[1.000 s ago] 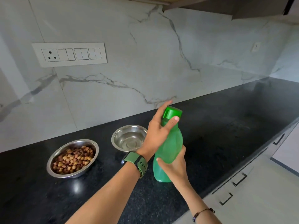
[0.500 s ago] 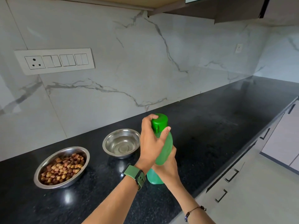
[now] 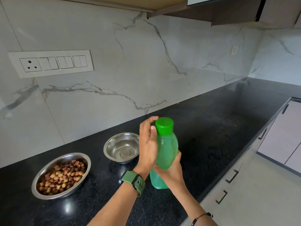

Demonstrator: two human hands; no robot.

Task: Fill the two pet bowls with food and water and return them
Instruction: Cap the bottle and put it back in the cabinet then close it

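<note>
A green plastic bottle (image 3: 167, 147) with a green screw cap (image 3: 164, 126) stands upright on the black counter (image 3: 211, 136). My right hand (image 3: 172, 172) grips its lower body from the near side. My left hand (image 3: 147, 144), with a green watch on the wrist, is beside the neck with its fingers loosely extended; thumb and index fingertip touch the cap's left edge. A steel bowl (image 3: 48, 165) holding brown kibble sits at the left. A second steel bowl (image 3: 108, 144) without kibble sits just left of the bottle; I cannot tell whether it holds water.
A marble backsplash with a switch panel (image 3: 50, 63) rises behind the counter. Wall cabinets (image 3: 228, 12) hang overhead. Drawers with dark handles (image 3: 231, 176) run under the counter's front edge at the right. The counter stretches to the right of the bottle.
My left hand has come off the cap, where its fingers were wrapped, and now lies open beside it. The bottle stays in my right hand. The view has shifted slightly.
</note>
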